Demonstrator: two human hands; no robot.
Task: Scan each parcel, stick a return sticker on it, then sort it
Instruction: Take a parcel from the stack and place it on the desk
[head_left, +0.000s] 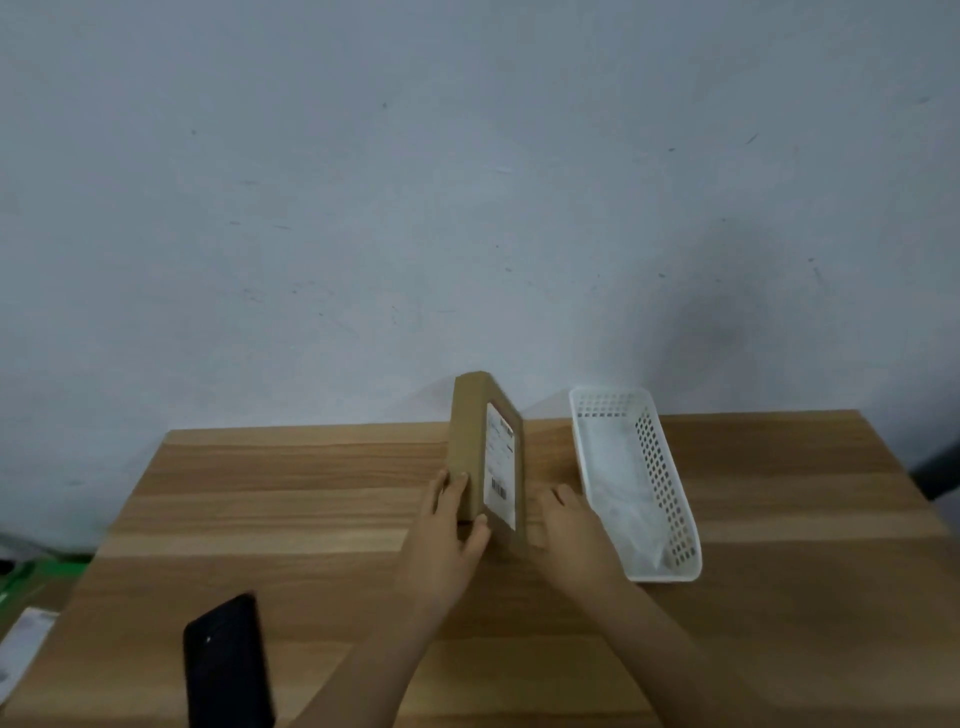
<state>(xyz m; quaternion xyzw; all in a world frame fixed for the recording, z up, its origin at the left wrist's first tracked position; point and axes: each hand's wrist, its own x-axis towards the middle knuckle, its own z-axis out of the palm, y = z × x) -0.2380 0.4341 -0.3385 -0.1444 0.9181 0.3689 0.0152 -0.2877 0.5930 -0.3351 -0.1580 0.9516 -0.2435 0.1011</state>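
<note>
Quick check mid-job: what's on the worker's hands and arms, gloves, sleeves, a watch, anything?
Nothing is worn that shows. The left hand and right hand have no gloves, and no ring can be made out in this soft picture. The left forearm and right forearm are unsleeved to the bottom edge of the view, with no watch or wristband.

I worked in dim, bluish light; a soft round shadow (727, 332) lay on the wall (363, 182). Everything looked blurry, the desk (260, 519) edges bowed.
</note>
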